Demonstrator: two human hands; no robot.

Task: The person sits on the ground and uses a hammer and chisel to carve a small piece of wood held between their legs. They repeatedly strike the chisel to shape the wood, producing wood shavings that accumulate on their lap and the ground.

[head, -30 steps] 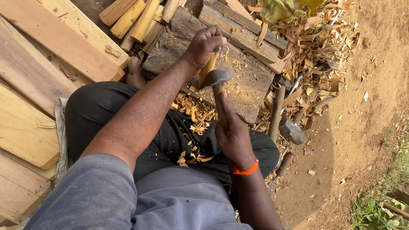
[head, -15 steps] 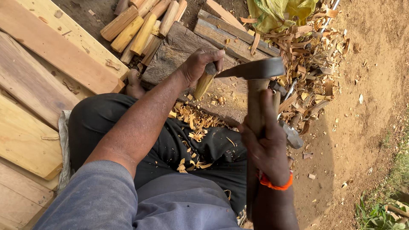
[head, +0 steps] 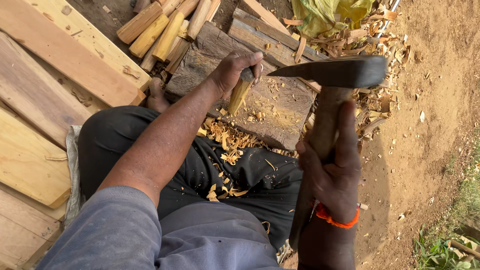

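Our left hand (head: 235,70), in the upper middle of the frame, is closed around the top of a short wooden peg (head: 239,95), which stands nearly upright with its lower end on a dark, weathered chopping block (head: 285,112). The fingers wrap over the peg's head, so we cannot see its top end.

Our right hand (head: 332,172), at lower right, grips the wooden handle (head: 320,140) of a hatchet (head: 340,72). Its dark metal head crosses the upper right of the frame, the thin edge pointing left toward the peg but apart from it. The handle's lower end disappears behind the wrist, where an orange band (head: 336,219) sits.

Pale shavings (head: 227,140) lie on the block and spill down onto the dark trousers (head: 200,160) in the centre. Whether the peg's tip is already sharpened is hard to make out, since the chips crowd around its base.

At upper left, light planks (head: 60,60) run off the frame edge, and a bundle of short cut sticks (head: 165,30) lies just above the block, partly cut off at the top. A bare foot (head: 157,95) shows between plank and block, mostly hidden by the knee. A yellow-green cloth (head: 325,15) at the top edge is cropped. Bare reddish soil (head: 435,100) fills the right side.
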